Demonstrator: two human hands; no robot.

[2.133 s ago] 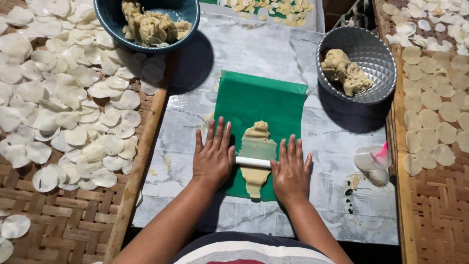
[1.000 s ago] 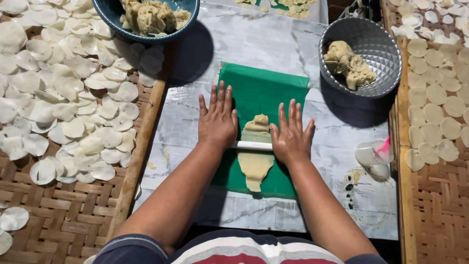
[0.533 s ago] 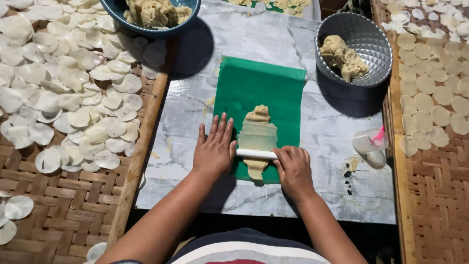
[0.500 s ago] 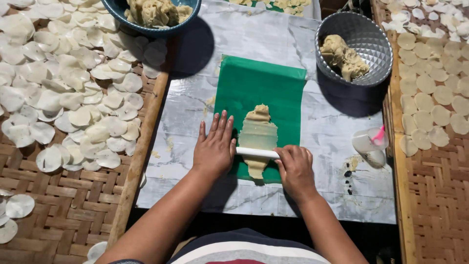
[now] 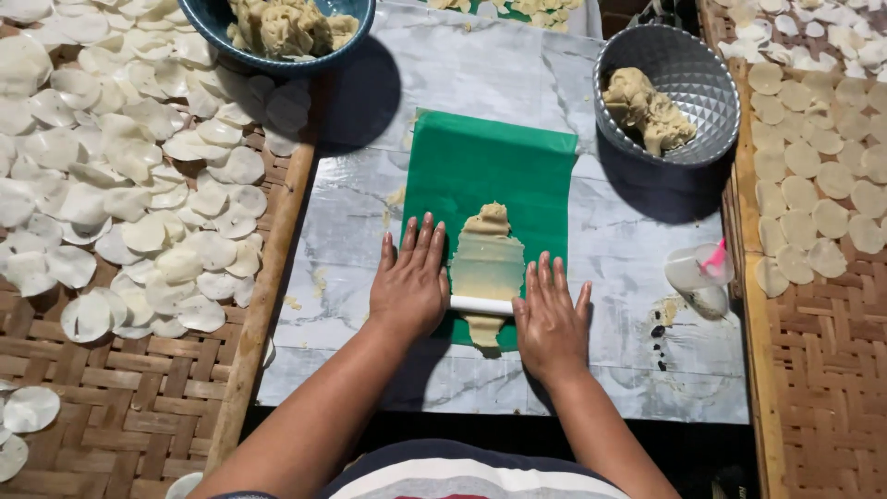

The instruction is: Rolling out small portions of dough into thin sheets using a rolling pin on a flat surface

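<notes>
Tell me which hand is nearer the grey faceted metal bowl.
Right. The right hand lies below-left of the grey faceted metal bowl; the left hand sits further left, across the dough strip.

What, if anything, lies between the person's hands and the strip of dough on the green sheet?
Only the white roller. Left hand and right hand press flat on its ends, and it lies across the dough on the green sheet. Nothing else visible intervenes.

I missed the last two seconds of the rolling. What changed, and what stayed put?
Both hands, left hand and right hand, pushed the white roller away, then drew it back toward the body. The dough strip is longer. Green sheet and both bowls unchanged.
</notes>
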